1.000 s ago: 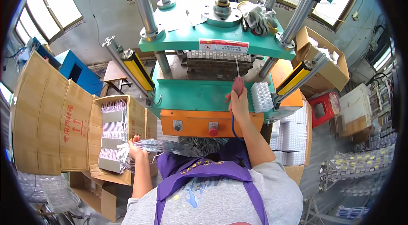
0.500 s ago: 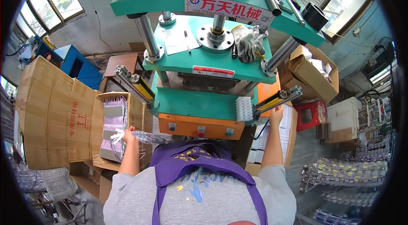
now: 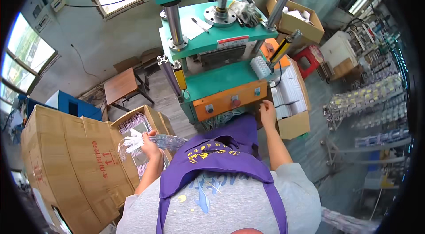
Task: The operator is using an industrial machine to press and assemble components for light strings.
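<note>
My left hand is closed round a bundle of thin, shiny clear-and-grey strips. White ends of the bundle stick out on the left, over an open cardboard box packed with rows of similar pinkish strips. My right hand hangs just off the right end of the press's orange control panel. Its fingers are loosely bent and apart, with nothing visible in them. Close beside it stands a box of white trays.
Ahead stands a green press with steel columns. A white cavity tray rests on its bed's right end, gloves on its upper plate. Large cardboard flaps rise at left. A wooden table and red stool stand farther off.
The view has turned and shifted, so the press sits farther right and higher. My right hand has come back from the press's right-hand post toward my body. My left hand still grips the bundle.
</note>
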`<state>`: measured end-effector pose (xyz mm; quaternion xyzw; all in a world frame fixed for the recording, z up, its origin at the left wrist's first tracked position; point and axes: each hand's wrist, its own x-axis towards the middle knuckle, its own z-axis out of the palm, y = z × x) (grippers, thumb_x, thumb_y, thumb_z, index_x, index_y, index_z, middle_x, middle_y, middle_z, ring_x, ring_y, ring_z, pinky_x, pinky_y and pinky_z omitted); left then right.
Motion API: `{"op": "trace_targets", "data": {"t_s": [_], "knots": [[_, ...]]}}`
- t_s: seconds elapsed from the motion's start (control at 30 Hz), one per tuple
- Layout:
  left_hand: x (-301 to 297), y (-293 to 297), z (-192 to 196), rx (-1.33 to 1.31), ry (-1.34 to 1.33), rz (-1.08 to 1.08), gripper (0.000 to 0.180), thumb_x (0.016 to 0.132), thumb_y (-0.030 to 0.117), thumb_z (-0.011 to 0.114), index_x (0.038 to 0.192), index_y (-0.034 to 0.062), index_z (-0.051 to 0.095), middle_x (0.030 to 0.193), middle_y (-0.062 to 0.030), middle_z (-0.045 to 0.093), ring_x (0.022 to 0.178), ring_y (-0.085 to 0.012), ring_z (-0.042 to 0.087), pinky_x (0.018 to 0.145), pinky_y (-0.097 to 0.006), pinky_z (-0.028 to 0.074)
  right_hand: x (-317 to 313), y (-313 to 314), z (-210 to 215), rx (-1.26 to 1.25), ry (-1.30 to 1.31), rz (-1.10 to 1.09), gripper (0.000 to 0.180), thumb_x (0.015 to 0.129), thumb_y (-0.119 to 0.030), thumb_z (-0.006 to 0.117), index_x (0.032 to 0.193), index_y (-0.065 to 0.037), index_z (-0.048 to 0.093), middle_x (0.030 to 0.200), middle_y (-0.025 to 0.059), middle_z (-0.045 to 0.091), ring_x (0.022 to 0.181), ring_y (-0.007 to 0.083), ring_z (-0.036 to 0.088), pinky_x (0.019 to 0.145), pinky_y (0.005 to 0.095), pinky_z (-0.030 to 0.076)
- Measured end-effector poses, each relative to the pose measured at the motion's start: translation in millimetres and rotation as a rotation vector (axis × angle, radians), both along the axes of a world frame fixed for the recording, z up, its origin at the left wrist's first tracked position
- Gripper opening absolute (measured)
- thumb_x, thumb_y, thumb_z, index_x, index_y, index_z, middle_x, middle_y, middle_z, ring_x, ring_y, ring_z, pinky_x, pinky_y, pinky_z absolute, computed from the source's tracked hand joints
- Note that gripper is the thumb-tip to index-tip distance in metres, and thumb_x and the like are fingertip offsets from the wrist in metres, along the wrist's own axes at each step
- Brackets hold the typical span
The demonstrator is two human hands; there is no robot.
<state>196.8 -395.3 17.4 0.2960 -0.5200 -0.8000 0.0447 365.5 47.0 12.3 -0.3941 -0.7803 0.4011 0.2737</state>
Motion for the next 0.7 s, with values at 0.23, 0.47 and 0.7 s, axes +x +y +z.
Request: {"op": "trace_targets", "data": {"t_s": [0.23,0.47,0.7], "knots": [[49,44,122,-0.204,0.728,-1.038,0.029,0.104,0.020,0.036,0.102,-0.0033,0.053,0.076,-0.0123,0.063,0.075,-0.0203,0.064,0.081,-0.035,0.050,-15,-201,114,-0.059,0.086,0.843,0.058,0.074,-0.022,0.080,0.123,-0.001,0.056,0.119,0.0154,0.060,0.108,0.0259,0.060,0.093,0.0354,0.048],[59,151,202,0.281,0.668,-1.438,0.022,0.102,0.014,0.040,0.092,-0.0021,0.051,0.064,-0.0066,0.053,0.056,-0.0136,0.051,0.058,-0.026,0.045,14,-194,120,-0.193,0.236,0.661,0.097,0.065,-0.023,0.087,0.142,-0.002,0.032,0.146,0.0174,0.037,0.133,0.0279,0.039,0.108,0.0369,0.033],[101,268,259,0.470,0.226,-1.763,0.028,0.100,0.024,0.045,0.087,0.0016,0.055,0.062,-0.0057,0.054,0.063,-0.0221,0.059,0.090,-0.040,0.047,96,-129,156,-0.128,0.264,0.406,0.086,0.063,-0.028,0.089,0.134,-0.005,0.045,0.126,0.0125,0.056,0.118,0.0241,0.053,0.099,0.0338,0.041]]}}
